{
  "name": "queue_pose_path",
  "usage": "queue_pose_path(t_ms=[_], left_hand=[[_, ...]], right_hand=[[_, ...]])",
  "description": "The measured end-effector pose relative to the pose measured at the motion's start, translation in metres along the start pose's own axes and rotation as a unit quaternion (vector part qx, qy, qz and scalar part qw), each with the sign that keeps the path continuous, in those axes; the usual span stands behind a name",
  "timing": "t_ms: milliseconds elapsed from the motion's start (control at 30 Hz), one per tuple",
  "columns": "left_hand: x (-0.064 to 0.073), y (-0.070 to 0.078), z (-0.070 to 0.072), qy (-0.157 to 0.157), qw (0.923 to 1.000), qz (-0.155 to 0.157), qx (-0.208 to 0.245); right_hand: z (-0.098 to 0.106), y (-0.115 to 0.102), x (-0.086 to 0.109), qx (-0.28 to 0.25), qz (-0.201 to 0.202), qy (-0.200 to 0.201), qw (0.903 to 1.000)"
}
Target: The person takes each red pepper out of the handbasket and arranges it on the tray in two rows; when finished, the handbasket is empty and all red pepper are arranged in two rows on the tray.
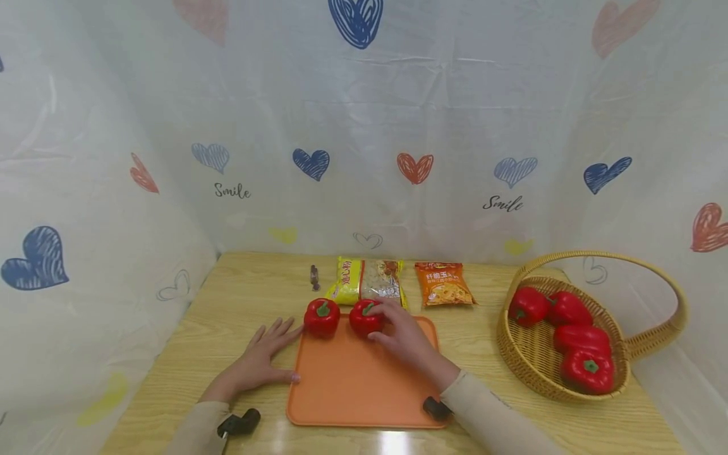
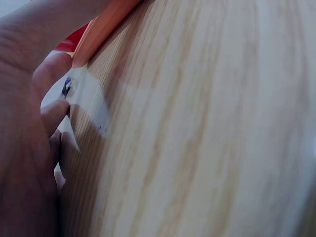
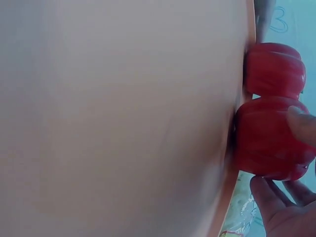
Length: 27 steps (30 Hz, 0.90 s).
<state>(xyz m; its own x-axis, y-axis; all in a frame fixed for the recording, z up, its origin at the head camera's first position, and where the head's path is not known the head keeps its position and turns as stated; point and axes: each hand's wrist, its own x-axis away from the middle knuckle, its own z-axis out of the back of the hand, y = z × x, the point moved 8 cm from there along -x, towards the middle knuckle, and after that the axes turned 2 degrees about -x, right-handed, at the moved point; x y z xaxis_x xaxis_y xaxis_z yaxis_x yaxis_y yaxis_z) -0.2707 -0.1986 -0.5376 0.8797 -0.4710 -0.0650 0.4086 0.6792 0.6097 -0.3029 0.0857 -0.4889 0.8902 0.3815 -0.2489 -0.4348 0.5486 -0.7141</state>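
Two red bell peppers stand side by side at the far edge of an orange tray [image 1: 355,379]. The left bell pepper [image 1: 321,318] has its green stem up. My right hand [image 1: 402,333] grips the right bell pepper [image 1: 363,320], thumb on the near side and fingers round its right side; in the right wrist view this bell pepper [image 3: 269,138] sits low over the tray's edge. My left hand [image 1: 263,355] lies with fingers spread at the tray's left side, thumb tip at the rim and fingertips close to the left bell pepper.
A wicker basket [image 1: 520,357] with a tall handle holds several red peppers at the right. Behind the tray lie a yellow food packet [image 1: 370,280], an orange snack bag [image 1: 445,284] and a small dark item [image 1: 315,278]. A heart-printed curtain [image 1: 364,126] hangs behind the table.
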Motion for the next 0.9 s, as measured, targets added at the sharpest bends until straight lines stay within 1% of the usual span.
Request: queue_pose_path(t_ms=[200,400,700,900], left_hand=[[-0.0006,0.0003,0.0009,-0.004,1.0,0.0,0.001],[-0.0015,0.0013,0.0018,-0.007,1.0,0.001,0.002],[-0.0012,0.0013,0.002,-0.008,0.9999,0.006,0.003],[-0.0005,0.0023,0.003,0.002,1.0,-0.01,0.001]], right_hand=[[0.0001,0.0042,0.0002,-0.01,-0.002,-0.002,0.9999],[-0.0012,0.0032,-0.0011,-0.027,-0.005,-0.009,0.9996],[-0.0033,-0.0001,-0.0035,-0.026,-0.004,-0.014,0.9995],[-0.004,0.0002,-0.0028,-0.028,-0.011,-0.018,0.9994]])
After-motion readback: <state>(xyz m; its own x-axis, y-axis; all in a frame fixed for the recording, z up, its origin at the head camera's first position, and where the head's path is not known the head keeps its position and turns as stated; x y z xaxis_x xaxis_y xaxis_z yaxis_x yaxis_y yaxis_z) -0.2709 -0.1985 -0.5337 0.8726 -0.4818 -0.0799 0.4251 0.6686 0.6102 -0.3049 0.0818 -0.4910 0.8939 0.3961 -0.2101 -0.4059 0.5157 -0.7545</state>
